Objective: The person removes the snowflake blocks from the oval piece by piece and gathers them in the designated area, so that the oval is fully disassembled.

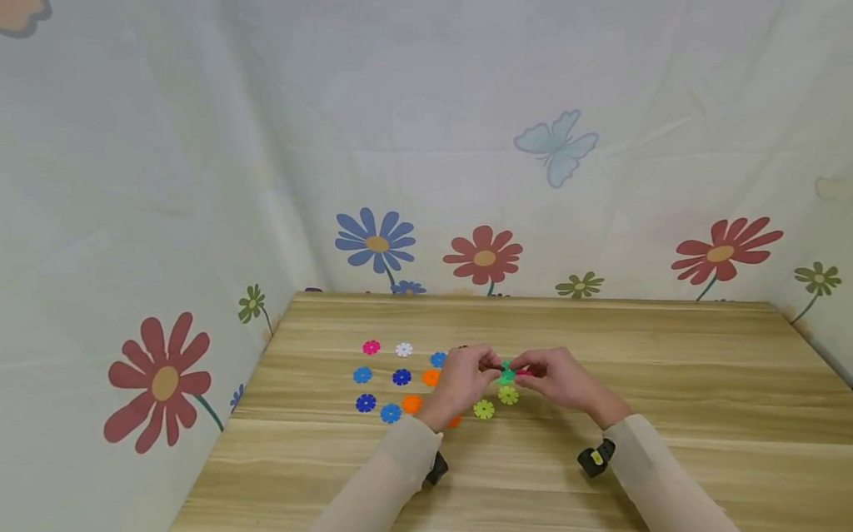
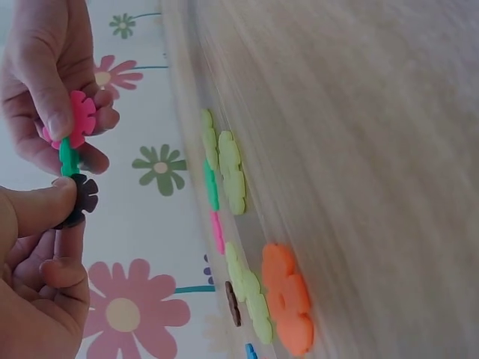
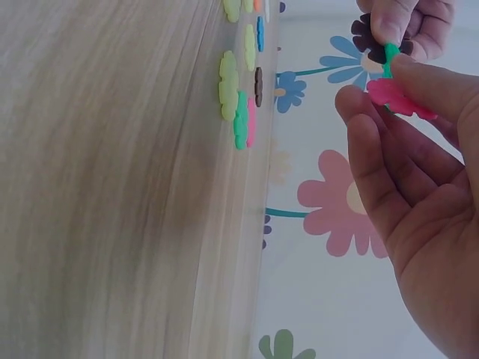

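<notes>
Over the wooden table, my left hand (image 1: 465,380) and right hand (image 1: 562,379) meet in front of me. Thumb and fingers of the left pinch a dark brown flower-shaped plastic disc (image 2: 88,198). A pink flower disc (image 2: 84,114) is pinched by the right hand. Between the two sits a green disc (image 2: 69,158), seen nearly edge-on, touching both; how deep their slots engage cannot be seen. In the right wrist view the pink disc partly hides the green one. Yellow-green discs (image 1: 485,409) lie on the table just below the hands.
Left of the hands, loose discs lie flat on the wooden table (image 1: 264,496): dark blue (image 1: 365,403), light blue (image 1: 390,412), orange (image 1: 411,403), pink (image 1: 371,347) and white (image 1: 404,349). A flower-print cloth (image 1: 413,92) hangs behind the table's far edge.
</notes>
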The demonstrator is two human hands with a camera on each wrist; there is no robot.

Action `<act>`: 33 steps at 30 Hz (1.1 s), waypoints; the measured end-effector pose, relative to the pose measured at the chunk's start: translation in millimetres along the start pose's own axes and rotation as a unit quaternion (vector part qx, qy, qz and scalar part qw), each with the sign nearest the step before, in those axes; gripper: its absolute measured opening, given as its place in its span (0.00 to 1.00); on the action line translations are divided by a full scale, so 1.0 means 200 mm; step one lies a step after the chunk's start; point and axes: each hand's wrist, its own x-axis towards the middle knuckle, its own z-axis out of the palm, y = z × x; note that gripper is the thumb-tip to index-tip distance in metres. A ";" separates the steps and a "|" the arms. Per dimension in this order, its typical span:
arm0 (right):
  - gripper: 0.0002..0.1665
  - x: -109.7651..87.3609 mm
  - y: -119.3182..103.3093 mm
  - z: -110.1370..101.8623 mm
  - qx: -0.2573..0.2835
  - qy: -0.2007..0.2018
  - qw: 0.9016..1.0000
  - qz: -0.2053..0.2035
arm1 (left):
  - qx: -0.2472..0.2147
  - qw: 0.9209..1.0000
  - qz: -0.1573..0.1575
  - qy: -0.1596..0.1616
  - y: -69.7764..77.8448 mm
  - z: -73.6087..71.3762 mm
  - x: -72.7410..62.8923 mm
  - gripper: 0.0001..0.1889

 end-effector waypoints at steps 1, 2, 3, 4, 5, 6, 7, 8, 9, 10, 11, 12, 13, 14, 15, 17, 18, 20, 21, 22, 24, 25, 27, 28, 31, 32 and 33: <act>0.10 0.00 0.00 0.00 -0.001 0.001 1.000 0.001 | 0.002 1.000 0.001 -0.001 0.00 0.00 0.00 0.03; 0.10 0.00 0.00 0.00 -0.002 0.002 1.000 0.003 | 0.006 1.000 0.004 -0.003 0.00 0.00 0.00 0.03; 0.10 0.00 0.00 -0.01 -0.002 0.004 1.000 0.004 | 0.009 1.000 0.006 -0.006 0.00 0.00 0.00 0.03; 0.10 0.00 0.00 -0.01 -0.003 0.006 1.000 0.007 | 0.007 1.000 0.008 -0.012 0.00 0.00 0.00 0.03; 0.10 0.00 0.01 -0.02 -0.002 0.009 1.000 0.009 | 0.004 1.000 0.010 -0.017 0.00 -0.01 0.00 0.03; 0.10 0.00 0.01 -0.02 -0.002 0.012 1.000 0.011 | -0.001 1.000 0.010 -0.024 0.00 -0.01 0.00 0.03; 0.10 -0.01 0.01 -0.03 -0.003 0.014 1.000 0.012 | -0.009 0.999 0.009 -0.030 0.00 -0.01 0.01 0.03; 0.10 -0.01 0.01 -0.03 -0.005 0.016 1.000 0.013 | -0.015 0.999 0.005 -0.036 -0.01 -0.02 0.01 0.03; 0.10 -0.01 0.01 -0.04 -0.007 0.018 1.000 0.014 | -0.027 0.999 -0.002 -0.043 -0.01 -0.02 0.01 0.03; 0.10 -0.01 0.02 -0.04 -0.010 0.020 1.000 0.017 | -0.039 0.998 -0.009 -0.047 -0.02 -0.03 0.01 0.03; 0.11 -0.01 0.02 -0.05 -0.014 0.023 0.999 0.019 | -0.049 0.997 -0.019 -0.052 -0.03 -0.03 0.01 0.03; 0.11 -0.02 0.02 -0.05 -0.016 0.026 0.999 0.022 | -0.056 0.996 -0.030 -0.056 -0.03 -0.04 0.01 0.04; 0.11 -0.02 0.02 -0.05 -0.020 0.029 0.999 0.025 | -0.061 0.996 -0.039 -0.059 -0.04 -0.05 0.01 0.04; 0.11 -0.03 0.03 -0.06 -0.022 0.031 0.999 0.030 | -0.066 0.995 -0.047 -0.064 -0.04 -0.05 0.00 0.04; 0.10 -0.04 0.03 -0.06 -0.021 0.033 0.999 0.037 | -0.074 0.993 -0.055 -0.070 -0.04 -0.06 0.00 0.05; 0.10 -0.05 0.03 -0.08 -0.020 0.033 0.998 0.048 | -0.075 0.992 -0.067 -0.080 -0.05 -0.07 0.00 0.05; 0.11 -0.05 0.03 -0.08 -0.019 0.031 0.998 0.054 | -0.072 0.992 -0.068 -0.084 -0.05 -0.07 0.00 0.06; 0.11 -0.06 0.03 -0.09 -0.022 0.027 0.997 0.065 | -0.064 0.991 -0.071 -0.092 -0.06 -0.08 -0.01 0.06; 0.11 -0.06 0.03 -0.10 -0.023 0.025 0.997 0.068 | -0.057 0.991 -0.069 -0.095 -0.06 -0.08 -0.01 0.07; 0.11 -0.07 0.03 -0.10 -0.023 0.023 0.997 0.070 | -0.048 0.992 -0.068 -0.098 -0.06 -0.08 -0.02 0.07; 0.11 -0.07 0.03 -0.11 -0.024 0.022 0.997 0.070 | -0.043 0.991 -0.065 -0.106 -0.06 -0.08 -0.02 0.06; 0.11 -0.07 0.03 -0.11 -0.023 0.023 0.997 0.070 | -0.042 0.991 -0.065 -0.111 -0.05 -0.08 -0.03 0.06; 0.10 -0.08 0.02 -0.11 -0.019 0.023 0.997 0.072 | -0.037 0.990 -0.062 -0.123 -0.05 -0.07 -0.04 0.06; 0.10 -0.08 0.02 -0.11 -0.018 0.023 0.997 0.072 | -0.035 0.989 -0.061 -0.129 -0.05 -0.07 -0.04 0.06; 0.10 -0.09 0.02 -0.11 -0.018 0.021 0.997 0.076 | -0.020 0.988 -0.055 -0.142 -0.04 -0.05 -0.05 0.07; 0.11 -0.09 0.02 -0.11 -0.019 0.019 0.997 0.077 | -0.013 0.988 -0.053 -0.147 -0.04 -0.05 -0.05 0.07; 0.11 -0.09 0.02 -0.12 -0.019 0.018 0.997 0.076 | -0.010 0.987 -0.051 -0.152 -0.04 -0.04 -0.05 0.08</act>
